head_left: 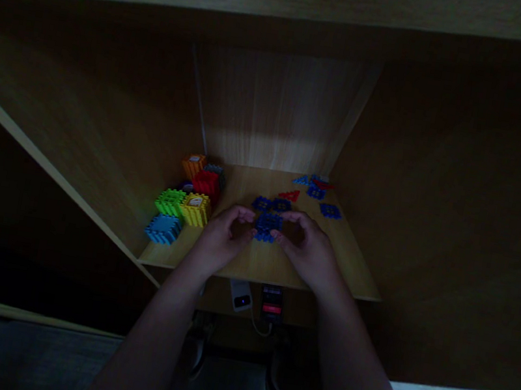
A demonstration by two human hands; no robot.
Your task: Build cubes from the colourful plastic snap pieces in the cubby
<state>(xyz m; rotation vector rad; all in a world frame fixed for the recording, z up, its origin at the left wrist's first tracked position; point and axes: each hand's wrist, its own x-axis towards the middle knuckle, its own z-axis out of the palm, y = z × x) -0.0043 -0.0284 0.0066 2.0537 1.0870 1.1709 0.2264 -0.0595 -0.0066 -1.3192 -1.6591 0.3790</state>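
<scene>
Both my hands rest on a small wooden table (pixel 254 263) around a dark blue interlocking block piece (pixel 266 226). My left hand (pixel 221 236) grips its left side with curled fingers. My right hand (pixel 306 245) grips its right side. Just beyond my fingers lie two more dark blue pieces (pixel 271 205). A red triangular piece (pixel 289 194) lies further back.
At the table's left stand finished cubes: light blue (pixel 163 228), green (pixel 170 202), yellow (pixel 195 208), red (pixel 207 182), orange (pixel 193 164). Loose blue pieces (pixel 330 210) lie at the back right. Wooden walls close in both sides. Two small devices (pixel 271 303) sit under the front edge.
</scene>
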